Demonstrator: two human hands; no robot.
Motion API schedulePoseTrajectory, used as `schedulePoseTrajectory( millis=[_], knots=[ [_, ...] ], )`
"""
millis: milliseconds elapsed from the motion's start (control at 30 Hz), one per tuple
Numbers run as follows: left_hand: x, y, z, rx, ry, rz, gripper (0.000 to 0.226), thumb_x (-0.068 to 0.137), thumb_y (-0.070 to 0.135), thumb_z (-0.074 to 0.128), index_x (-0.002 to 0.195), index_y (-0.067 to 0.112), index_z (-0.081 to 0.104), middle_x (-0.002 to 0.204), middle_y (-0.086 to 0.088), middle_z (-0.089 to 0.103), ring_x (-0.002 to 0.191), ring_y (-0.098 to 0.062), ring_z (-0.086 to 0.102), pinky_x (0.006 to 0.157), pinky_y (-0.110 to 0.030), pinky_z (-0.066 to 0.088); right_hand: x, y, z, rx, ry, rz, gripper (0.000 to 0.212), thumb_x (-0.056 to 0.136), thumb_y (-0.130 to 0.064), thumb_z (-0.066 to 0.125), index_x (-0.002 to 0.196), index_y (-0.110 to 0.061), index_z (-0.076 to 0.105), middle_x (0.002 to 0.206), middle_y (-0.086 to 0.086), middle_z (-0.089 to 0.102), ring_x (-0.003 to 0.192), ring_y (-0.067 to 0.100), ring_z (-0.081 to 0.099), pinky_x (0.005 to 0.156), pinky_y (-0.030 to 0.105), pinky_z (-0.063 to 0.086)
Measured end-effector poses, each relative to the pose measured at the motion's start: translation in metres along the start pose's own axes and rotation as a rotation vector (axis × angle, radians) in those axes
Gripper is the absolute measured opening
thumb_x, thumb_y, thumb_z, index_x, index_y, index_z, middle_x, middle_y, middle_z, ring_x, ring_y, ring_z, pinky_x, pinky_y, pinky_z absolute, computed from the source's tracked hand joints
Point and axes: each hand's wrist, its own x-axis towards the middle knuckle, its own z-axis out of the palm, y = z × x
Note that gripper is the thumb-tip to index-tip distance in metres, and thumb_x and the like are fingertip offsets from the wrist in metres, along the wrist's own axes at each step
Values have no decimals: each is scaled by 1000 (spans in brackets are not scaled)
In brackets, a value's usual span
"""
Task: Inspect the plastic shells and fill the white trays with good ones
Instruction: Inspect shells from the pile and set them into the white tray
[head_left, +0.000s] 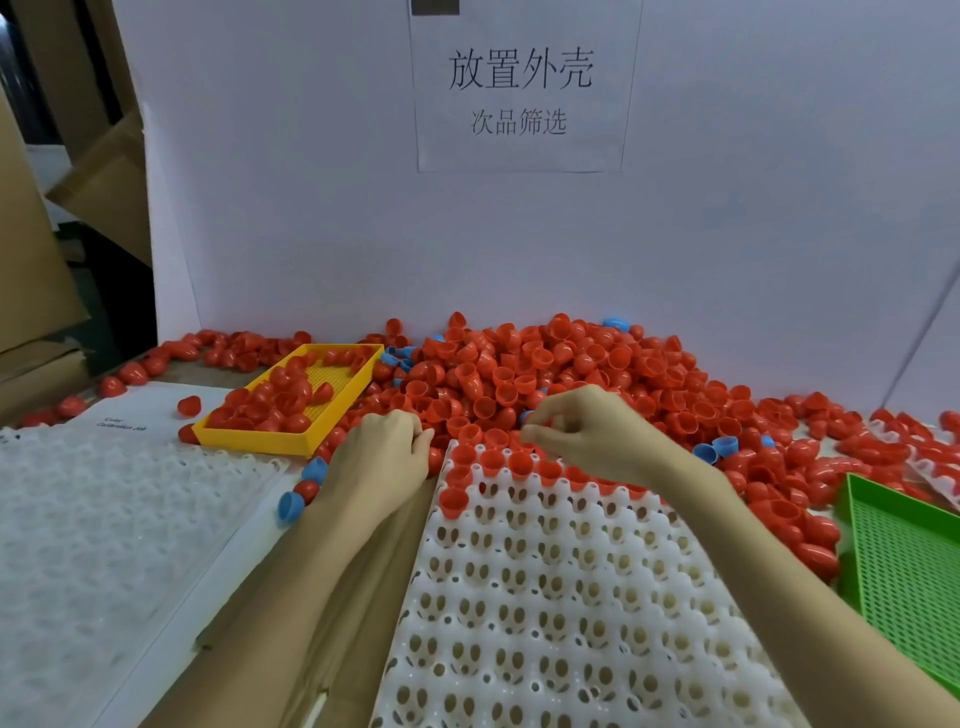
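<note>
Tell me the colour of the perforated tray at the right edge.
Green, seen in the head view: the perforated tray.

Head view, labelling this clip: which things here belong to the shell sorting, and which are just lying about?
Job:
red shells in a heap
white tray, far row filled
left hand
right hand
yellow tray holding red shells
green tray

Lying about:
cardboard
wall sign
printed sheet
</note>
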Motion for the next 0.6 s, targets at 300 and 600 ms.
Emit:
schedulePoseTrajectory(
  millis=[300,600],
  knots=[
    [-1,7,8,-28,28,91,33,106,30,56,80,14,69,52,7,52,47,-9,49,44,-21,25,-27,158,-33,-325,300,417,50,95,-17,70,144,-19,56,133,19,57,125,39,55,110,49,45],
    [-1,5,13,-28,27,126,32,104,35,59,73,27,64,46,8,48,44,-9,49,44,-19,26,-23,184,-40,-337,339,376,25,90,-9,74,114,-14,77,117,8,74,113,29,65,100,45,53]
  ],
)
